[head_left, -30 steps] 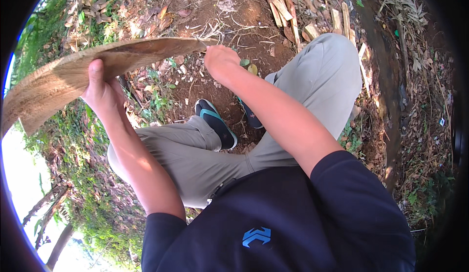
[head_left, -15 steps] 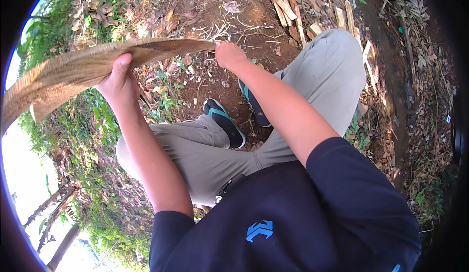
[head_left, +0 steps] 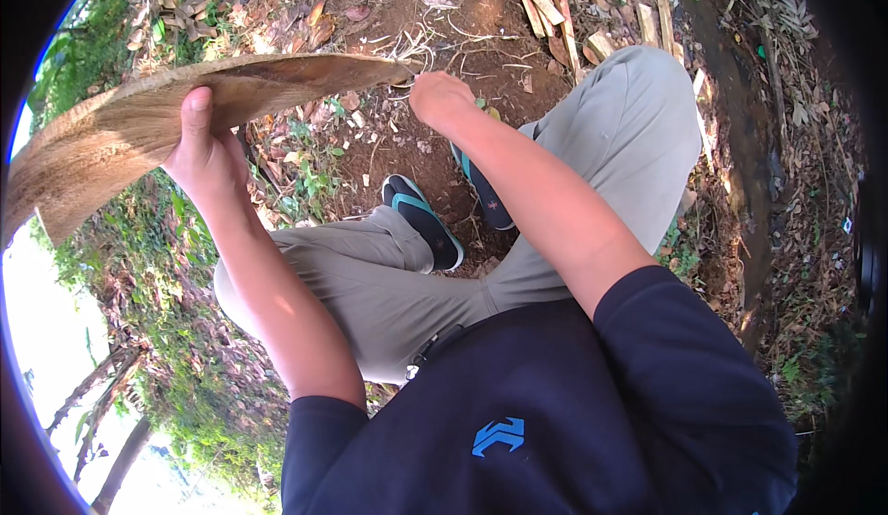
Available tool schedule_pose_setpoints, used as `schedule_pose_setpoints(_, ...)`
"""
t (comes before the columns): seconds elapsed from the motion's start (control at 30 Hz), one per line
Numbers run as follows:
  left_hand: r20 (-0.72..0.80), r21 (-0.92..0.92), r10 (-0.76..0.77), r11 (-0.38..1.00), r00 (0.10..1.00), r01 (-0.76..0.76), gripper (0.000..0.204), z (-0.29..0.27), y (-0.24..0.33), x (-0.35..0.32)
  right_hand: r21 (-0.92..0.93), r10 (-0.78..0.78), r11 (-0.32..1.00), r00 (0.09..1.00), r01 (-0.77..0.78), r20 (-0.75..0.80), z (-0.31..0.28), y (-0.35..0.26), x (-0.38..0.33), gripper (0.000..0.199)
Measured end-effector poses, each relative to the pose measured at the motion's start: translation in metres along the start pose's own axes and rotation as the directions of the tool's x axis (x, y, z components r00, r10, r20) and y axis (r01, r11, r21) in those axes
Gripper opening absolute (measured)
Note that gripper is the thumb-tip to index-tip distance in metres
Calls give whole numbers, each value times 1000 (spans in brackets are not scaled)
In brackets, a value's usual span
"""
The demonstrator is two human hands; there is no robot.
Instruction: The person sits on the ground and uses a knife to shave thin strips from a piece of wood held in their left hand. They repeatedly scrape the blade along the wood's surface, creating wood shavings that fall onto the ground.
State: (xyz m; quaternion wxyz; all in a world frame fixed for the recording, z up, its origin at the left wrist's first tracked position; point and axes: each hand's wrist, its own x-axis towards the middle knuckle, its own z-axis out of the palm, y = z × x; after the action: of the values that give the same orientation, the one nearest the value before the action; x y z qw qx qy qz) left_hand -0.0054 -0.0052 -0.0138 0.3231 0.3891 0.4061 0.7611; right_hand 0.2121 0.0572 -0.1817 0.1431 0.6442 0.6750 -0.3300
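One dry palm sheath (head_left: 139,122), two hands, two sandals, several split wood pieces (head_left: 555,2)

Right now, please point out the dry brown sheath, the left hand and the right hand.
dry brown sheath (head_left: 111,131), head view, its broad middle.
left hand (head_left: 205,150), head view, back of hand.
right hand (head_left: 439,99), head view, back of hand.

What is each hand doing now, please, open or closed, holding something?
Left hand: closed on the dry brown palm sheath.
Right hand: closed at the sheath's narrow end; the grip itself cannot be told.
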Motion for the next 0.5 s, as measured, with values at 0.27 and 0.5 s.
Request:
schedule_pose_setpoints(0.27, -17, -14, -60, 998, 998, 60, 45, -19, -2, 5, 20, 207, 976, 958, -215, 198, -33, -33, -1, 33)
schedule_pose_setpoints(0.5, -78, 49, -40, 998, 996, 44, 44, -9, 4, 9, 51, 182, 982, 983, -182, 3, -12, -35, 4, 32)
